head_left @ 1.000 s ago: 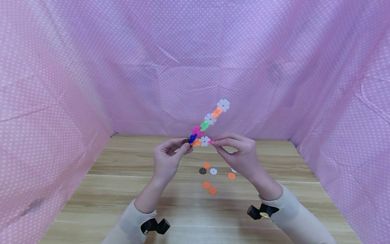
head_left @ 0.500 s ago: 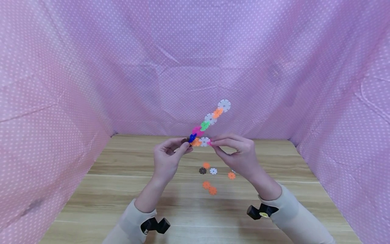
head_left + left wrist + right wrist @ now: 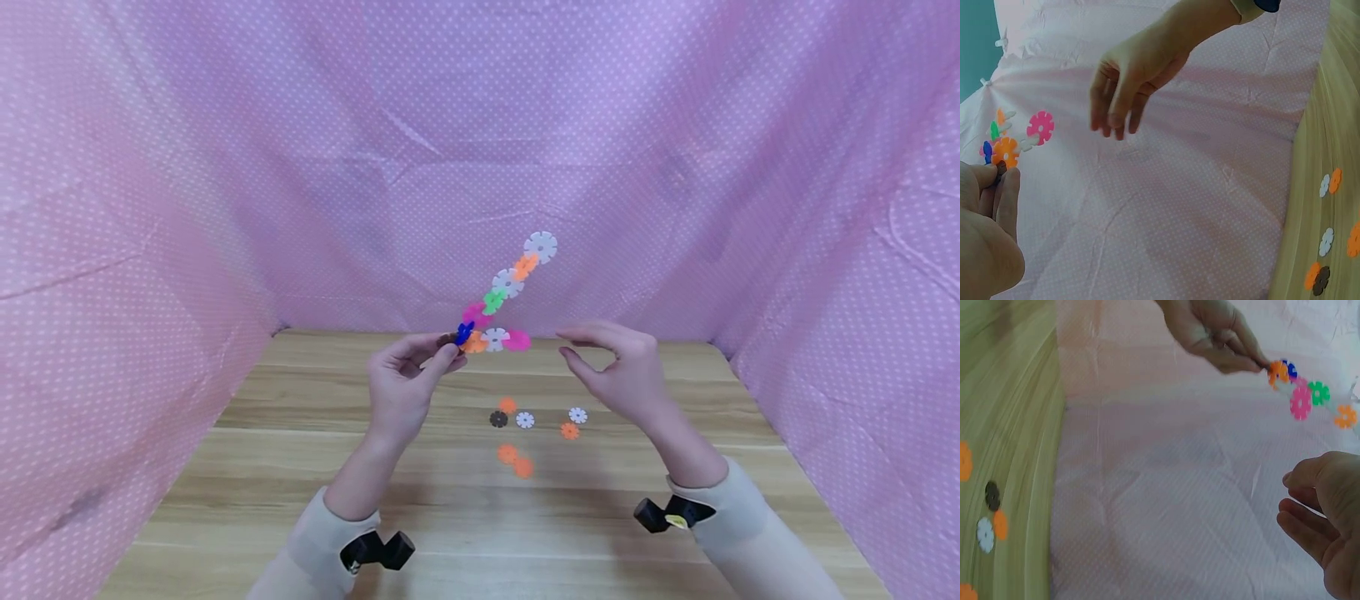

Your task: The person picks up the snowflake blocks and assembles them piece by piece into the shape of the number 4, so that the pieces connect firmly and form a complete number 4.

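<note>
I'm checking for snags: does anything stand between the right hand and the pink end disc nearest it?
Nothing visible does: only an open gap separates the right hand from the pink end disc; the loose discs lie on the table.

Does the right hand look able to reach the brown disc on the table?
Probably yes: the right hand holds nothing, and the brown disc lies uncovered on the table, with nothing visibly blocking.

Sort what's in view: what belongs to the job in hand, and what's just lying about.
In the job:
left hand, gripping the joined discs
right hand, holding nothing

Lying loose on the table, possibly spare parts:
four orange discs
two white discs
one brown disc
</note>
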Tool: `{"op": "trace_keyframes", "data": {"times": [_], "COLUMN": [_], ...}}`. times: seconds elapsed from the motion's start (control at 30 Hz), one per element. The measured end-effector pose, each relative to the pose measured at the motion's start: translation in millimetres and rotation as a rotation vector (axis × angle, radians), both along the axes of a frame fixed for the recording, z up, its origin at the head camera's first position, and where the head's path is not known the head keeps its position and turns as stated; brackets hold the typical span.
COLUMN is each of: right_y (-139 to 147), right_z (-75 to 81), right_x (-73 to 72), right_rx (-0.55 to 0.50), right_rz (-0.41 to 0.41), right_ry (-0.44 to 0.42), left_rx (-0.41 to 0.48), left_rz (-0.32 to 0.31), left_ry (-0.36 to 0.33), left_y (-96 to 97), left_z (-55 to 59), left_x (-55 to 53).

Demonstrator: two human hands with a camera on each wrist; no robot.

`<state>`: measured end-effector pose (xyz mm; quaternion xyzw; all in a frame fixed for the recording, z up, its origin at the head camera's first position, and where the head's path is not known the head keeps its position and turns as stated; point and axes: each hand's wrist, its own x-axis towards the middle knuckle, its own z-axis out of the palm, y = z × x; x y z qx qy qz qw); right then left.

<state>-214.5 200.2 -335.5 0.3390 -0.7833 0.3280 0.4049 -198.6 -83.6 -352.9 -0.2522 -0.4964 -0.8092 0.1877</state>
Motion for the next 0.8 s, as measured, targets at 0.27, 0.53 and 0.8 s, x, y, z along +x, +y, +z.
{"op": "trace_keyframes", "data": {"times": [0.27, 0.53, 0.8], "right_y": [30.6, 57.7, 65.8], "right_z": [-27.3, -69.8, -108.6], "right_x": [-11.3, -17.0, -20.3], "right_rx": [0.067, 0.186, 0.313], "right_rz": [-0.066, -0.111, -0.087], "right_ry": [-0.137, -0.362, -0.58], "left_rx": [0.002, 0.01, 0.036], "left_rz": [0.009, 0.028, 0.038], "left_ry": [-0.012, -0.016, -0.009], "left_y": [-3.9, -4.9, -6.4], "left_z": [1.4, 1.1, -0.6], "left_x": [0.3, -0.6, 0.6]}}
